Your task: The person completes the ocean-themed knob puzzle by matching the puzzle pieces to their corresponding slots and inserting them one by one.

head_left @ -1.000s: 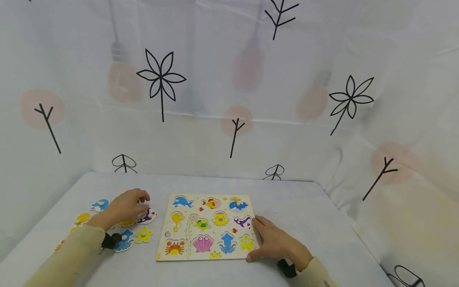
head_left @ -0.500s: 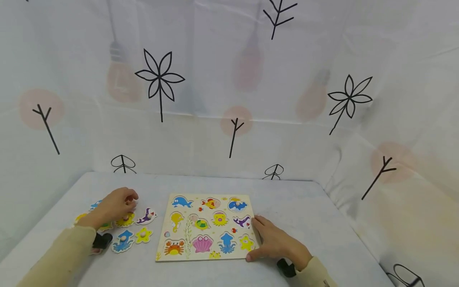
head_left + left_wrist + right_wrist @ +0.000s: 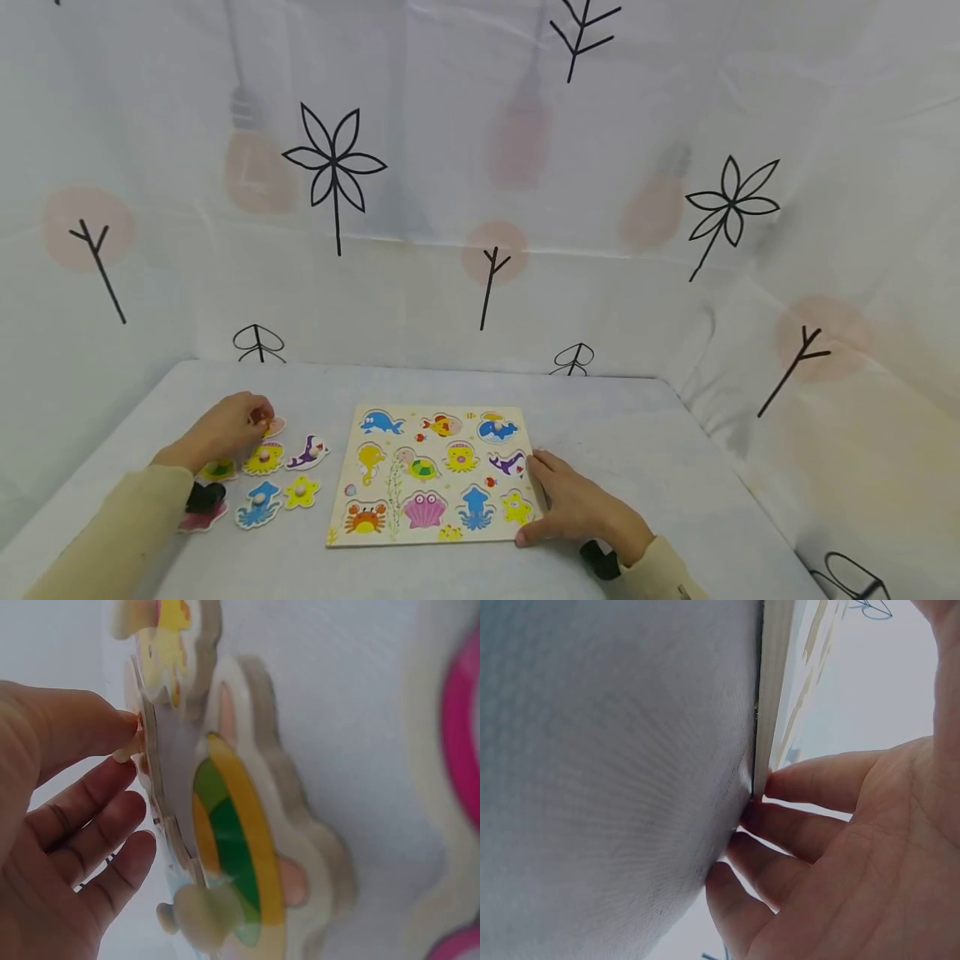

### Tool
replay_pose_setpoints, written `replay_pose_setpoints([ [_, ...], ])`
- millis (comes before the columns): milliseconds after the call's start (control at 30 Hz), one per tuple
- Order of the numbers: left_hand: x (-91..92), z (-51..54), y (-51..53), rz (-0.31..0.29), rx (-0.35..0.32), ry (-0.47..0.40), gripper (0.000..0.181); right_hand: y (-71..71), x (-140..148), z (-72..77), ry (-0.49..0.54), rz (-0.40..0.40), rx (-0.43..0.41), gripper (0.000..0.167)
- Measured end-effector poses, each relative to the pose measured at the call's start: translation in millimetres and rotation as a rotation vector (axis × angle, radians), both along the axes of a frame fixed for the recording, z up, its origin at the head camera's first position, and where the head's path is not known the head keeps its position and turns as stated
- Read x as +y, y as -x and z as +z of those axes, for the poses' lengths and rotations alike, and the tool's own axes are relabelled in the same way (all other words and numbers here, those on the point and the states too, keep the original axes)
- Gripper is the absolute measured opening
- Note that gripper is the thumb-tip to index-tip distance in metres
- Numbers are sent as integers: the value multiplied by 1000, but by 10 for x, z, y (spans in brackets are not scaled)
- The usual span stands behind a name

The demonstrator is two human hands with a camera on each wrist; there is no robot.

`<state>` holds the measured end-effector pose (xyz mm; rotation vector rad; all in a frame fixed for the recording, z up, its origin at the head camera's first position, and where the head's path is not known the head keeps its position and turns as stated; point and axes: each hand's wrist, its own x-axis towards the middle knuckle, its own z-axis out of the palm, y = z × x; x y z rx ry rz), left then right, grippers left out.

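Note:
My left hand (image 3: 217, 429) is over the loose puzzle pieces at the left, its thumb and index finger pinching the small knob of a red and yellow fish puzzle piece (image 3: 277, 427). In the left wrist view that piece is seen nearly edge-on, the other fingers loosely bent below the knob. A wooden puzzle board (image 3: 420, 538) with sea-animal pictures lies flat in the middle. Against its right edge rests my right hand (image 3: 577, 504), thumb near the front corner and fingers fairly straight. A whale piece (image 3: 498, 429) with a knob sits at the board's upper right.
Around my left hand lie an octopus piece (image 3: 263, 458), a purple dolphin-like piece (image 3: 307, 452), a blue squid piece (image 3: 258, 504), a yellow star piece (image 3: 302, 492), a turtle piece (image 3: 218, 471) and a pink piece (image 3: 204, 518) partly hidden by the wrist strap. White printed cloth (image 3: 420, 308) hangs behind.
My left hand has moved left, away from the purple dolphin-like piece and past the octopus piece, and now grips the fish piece's knob. The right hand and the board have stayed put.

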<state>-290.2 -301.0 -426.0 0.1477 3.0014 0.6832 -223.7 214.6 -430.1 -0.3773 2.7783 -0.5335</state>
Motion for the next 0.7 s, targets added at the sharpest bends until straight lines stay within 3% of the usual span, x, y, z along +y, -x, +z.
replay_pose_setpoints([
  [300, -44, -41, 46, -1, -15, -10, 10, 2, 8, -10, -5, 15, 13, 122],
  [700, -35, -30, 19, 35, -25, 16, 11, -7, 0, -7, 0, 24, 13, 121],
])
